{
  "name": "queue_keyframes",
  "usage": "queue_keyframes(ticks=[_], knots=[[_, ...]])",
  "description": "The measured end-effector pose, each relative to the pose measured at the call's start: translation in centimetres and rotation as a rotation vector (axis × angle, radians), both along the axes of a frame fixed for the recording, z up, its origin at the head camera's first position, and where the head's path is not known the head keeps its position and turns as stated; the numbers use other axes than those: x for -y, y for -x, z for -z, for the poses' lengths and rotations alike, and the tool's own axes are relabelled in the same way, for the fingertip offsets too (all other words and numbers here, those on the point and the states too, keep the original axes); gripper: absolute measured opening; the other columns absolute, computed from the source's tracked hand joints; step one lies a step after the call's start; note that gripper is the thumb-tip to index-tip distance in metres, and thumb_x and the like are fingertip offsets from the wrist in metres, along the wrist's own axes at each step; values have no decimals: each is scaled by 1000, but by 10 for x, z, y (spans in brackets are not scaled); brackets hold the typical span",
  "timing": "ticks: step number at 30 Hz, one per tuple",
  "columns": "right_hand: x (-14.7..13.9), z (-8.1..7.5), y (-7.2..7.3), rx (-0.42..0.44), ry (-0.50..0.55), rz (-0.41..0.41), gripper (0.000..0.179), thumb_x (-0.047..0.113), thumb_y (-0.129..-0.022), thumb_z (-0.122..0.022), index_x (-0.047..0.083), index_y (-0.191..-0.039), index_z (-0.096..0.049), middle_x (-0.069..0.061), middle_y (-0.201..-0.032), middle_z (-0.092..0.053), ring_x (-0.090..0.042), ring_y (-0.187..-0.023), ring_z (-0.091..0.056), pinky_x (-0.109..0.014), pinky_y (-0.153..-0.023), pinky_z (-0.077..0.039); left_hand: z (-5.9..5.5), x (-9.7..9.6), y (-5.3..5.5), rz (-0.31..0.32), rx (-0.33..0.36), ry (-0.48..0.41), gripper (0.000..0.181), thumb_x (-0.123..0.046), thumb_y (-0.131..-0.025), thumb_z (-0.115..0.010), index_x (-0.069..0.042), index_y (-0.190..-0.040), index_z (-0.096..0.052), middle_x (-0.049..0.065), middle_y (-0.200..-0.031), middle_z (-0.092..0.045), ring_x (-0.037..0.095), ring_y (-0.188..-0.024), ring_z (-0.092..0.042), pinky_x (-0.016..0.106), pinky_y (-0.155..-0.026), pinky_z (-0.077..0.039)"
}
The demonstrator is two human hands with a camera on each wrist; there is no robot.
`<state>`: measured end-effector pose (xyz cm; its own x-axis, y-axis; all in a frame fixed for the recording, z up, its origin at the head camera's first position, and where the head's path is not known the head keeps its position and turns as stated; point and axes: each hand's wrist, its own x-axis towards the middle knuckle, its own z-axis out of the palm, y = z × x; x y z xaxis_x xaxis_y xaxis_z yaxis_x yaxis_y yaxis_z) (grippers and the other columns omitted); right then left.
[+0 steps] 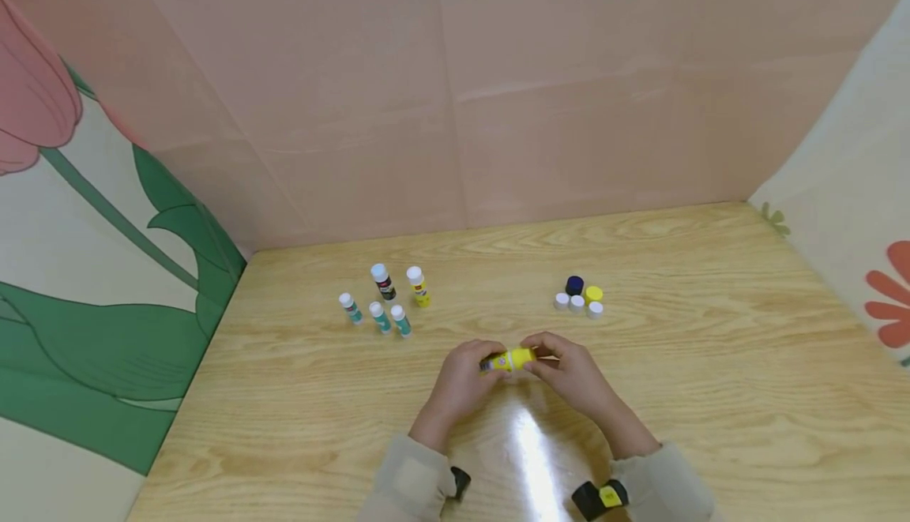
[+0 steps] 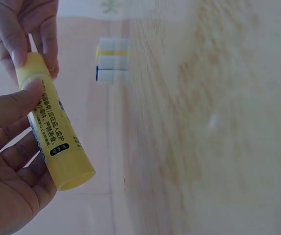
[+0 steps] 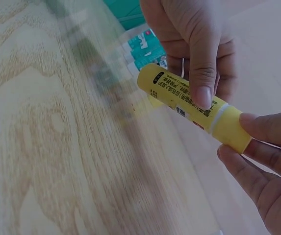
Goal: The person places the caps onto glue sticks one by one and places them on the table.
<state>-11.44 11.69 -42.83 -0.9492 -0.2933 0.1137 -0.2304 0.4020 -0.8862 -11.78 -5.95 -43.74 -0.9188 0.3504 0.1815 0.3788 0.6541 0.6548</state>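
Observation:
A yellow glue stick (image 1: 506, 361) is held between both hands over the near middle of the table, lying nearly sideways in the head view. My left hand (image 1: 465, 380) grips its printed body, with the thumb along the label (image 2: 54, 110) and the fingers curled beneath. At the other end, the right hand (image 1: 569, 372) pinches the plain yellow cap (image 3: 232, 129) between thumb and fingers. A pale ring (image 3: 218, 117) shows where the cap meets the body.
Left of the hands stand three small teal glue sticks (image 1: 380, 317), a black one (image 1: 383, 282) and another yellow one (image 1: 419, 288), all white-topped. At right sit three white caps (image 1: 577, 303), a dark blue cap (image 1: 574, 285) and a yellow cap (image 1: 593, 294). Pink sheeting (image 1: 455, 95) backs the wooden table (image 1: 711, 364).

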Motion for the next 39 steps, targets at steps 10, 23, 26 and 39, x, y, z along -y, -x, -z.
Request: queue_keyframes(ticks=[10, 23, 26, 39], knots=[[0, 0, 0, -10, 2, 3, 21, -4, -76, -60, 1, -96, -57, -10, -96, -58, -25, -88, -55, -29, -73, -47, -2, 0, -1, -4, 2, 3, 28, -15, -71, -70, -9, -97, -63, -2, -92, -60, 9, -85, -53, 22, -74, -42], [4, 1, -1, -16, 29, 42, 20, -6, -76, -60, -1, -95, -58, -12, -95, -58, -25, -88, -55, -28, -72, -47, -3, -2, -2, -18, -44, 6, 28, -15, -72, -70, -8, -98, -63, 0, -93, -60, 10, -86, -53, 23, -75, -42], [5, 2, -1, -30, 28, 51, 19, -6, -76, -60, -1, -94, -58, -11, -94, -59, -25, -87, -56, -27, -72, -48, -3, -2, -2, -21, -64, 7, 27, -14, -72, -69, -7, -98, -63, 1, -93, -61, 11, -87, -53, 24, -76, -42], [3, -4, 1, -68, 54, 89, 19, -5, -73, -63, -2, -92, -60, -13, -90, -60, -24, -83, -58, -27, -70, -48, -11, -8, 0, -29, -91, 51, 26, -15, -74, -67, -8, -99, -63, -1, -97, -60, 11, -89, -53, 23, -78, -41]])
